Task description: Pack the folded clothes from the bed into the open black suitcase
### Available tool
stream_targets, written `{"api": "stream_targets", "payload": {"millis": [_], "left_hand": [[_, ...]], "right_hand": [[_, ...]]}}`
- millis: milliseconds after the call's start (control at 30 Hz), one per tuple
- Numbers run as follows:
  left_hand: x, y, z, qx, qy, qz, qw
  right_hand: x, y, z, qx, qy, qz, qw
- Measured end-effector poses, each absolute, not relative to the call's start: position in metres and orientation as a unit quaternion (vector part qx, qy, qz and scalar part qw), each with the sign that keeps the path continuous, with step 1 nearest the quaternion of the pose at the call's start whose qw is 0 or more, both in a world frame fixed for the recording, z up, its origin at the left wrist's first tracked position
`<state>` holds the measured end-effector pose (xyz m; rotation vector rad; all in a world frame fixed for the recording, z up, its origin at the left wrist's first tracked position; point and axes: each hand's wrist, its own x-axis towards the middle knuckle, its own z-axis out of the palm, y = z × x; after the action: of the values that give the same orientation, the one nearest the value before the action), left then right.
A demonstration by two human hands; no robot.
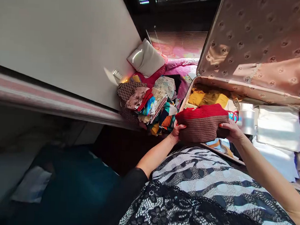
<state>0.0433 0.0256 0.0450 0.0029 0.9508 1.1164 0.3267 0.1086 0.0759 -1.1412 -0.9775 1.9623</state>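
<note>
The knit [201, 124], red above and brown below, hangs folded between my hands, over the near-left edge of the suitcase [265, 92]. My left hand [177, 131] is clamped on its left edge, thumb on top; my right hand [232, 129] pinches the other end, thumb likewise uppermost, the remaining fingers mostly hidden. Gripping opposite ends probably helps the folds lie flat instead of sagging. Below, the lid [262, 41] stands raised, leaving the contents exposed: yellow cloth [207, 97], a jar [247, 120] standing upright, and white cloth [278, 126] beside it, folded flat, I'd judge, to save room. Left of the suitcase, clothes [156, 107] sit heaped within easy reach; beyond them a cushion [147, 61] leans against the wall [75, 43].
</note>
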Motion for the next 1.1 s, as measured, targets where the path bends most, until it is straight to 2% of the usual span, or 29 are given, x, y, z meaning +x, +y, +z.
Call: {"api": "stream_targets", "payload": {"millis": [233, 400, 500, 567, 633, 733, 833, 933, 1100], "left_hand": [[-0.037, -0.016, 0.049, -0.048, 0.464, 0.600, 0.650], [-0.072, -0.023, 0.031, -0.019, 0.502, 0.595, 0.628], [-0.080, -0.013, 0.010, -0.066, 0.539, 0.556, 0.630], [-0.083, -0.010, -0.003, -0.101, 0.602, 0.495, 0.618], [-0.087, -0.013, -0.011, -0.088, 0.688, 0.424, 0.582], [-0.091, -0.030, -0.012, -0.013, 0.788, 0.371, 0.491], [-0.094, -0.040, -0.004, 0.151, 0.847, 0.367, 0.354], [-0.095, -0.029, 0.005, 0.363, 0.840, 0.328, 0.234], [-0.091, 0.015, 0.014, 0.485, 0.795, 0.319, 0.177]], "right_hand": [[0.189, 0.170, 0.108, -0.370, -0.483, 0.760, 0.228], [0.091, 0.230, 0.099, -0.317, -0.599, 0.730, 0.090], [0.046, 0.257, 0.070, -0.369, -0.715, 0.593, 0.021], [0.028, 0.262, 0.048, -0.422, -0.767, 0.483, 0.005], [0.020, 0.260, 0.028, -0.451, -0.782, 0.430, -0.004], [0.025, 0.249, 0.009, -0.451, -0.792, 0.412, -0.008], [0.041, 0.238, 0.005, -0.439, -0.805, 0.399, 0.012], [0.070, 0.223, 0.007, -0.416, -0.820, 0.385, 0.084], [0.161, 0.178, 0.011, -0.446, -0.763, 0.416, 0.213]]}}
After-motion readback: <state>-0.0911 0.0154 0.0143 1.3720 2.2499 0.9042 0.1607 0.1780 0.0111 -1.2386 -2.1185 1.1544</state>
